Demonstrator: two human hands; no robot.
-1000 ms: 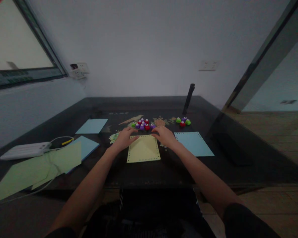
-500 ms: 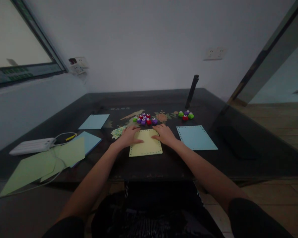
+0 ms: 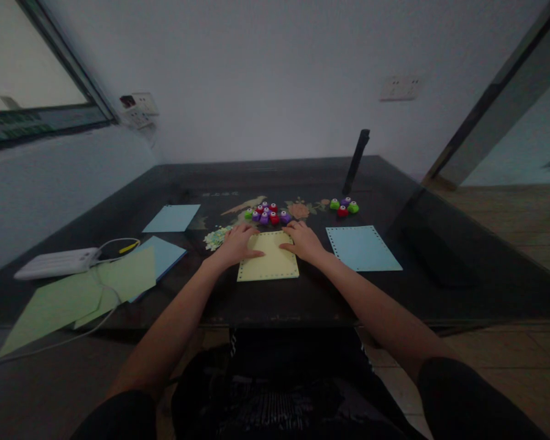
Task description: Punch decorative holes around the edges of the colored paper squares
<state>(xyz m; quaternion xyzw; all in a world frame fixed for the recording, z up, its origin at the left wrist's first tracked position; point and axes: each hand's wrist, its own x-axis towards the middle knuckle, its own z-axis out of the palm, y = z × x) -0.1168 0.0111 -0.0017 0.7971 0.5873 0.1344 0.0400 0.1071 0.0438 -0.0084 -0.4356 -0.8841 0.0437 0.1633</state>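
Observation:
A pale yellow sheet of paper [image 3: 271,263] with small punched holes along its edges lies in front of me on the dark table. My left hand [image 3: 238,245] rests over its upper left side, thumb stretched across the paper. Over the upper right corner lies my right hand [image 3: 304,243], thumb also on the sheet and fingers spread at the edge. Small cut-paper bits [image 3: 214,238] are heaped beside my left hand. Just beyond the sheet stand several small red, purple and green craft punches [image 3: 264,215], touched by neither hand.
On the right are a light blue punched sheet [image 3: 364,249], more craft punches [image 3: 343,211], an upright black stick [image 3: 356,162] and a dark flat object [image 3: 437,256]. At left lie a blue sheet [image 3: 173,218], green sheets [image 3: 68,302] and a white power strip [image 3: 55,264] with a cable.
The whole view has shifted slightly, so the table sits a little higher in the picture. Both hands keep nearly the same place on the yellow sheet.

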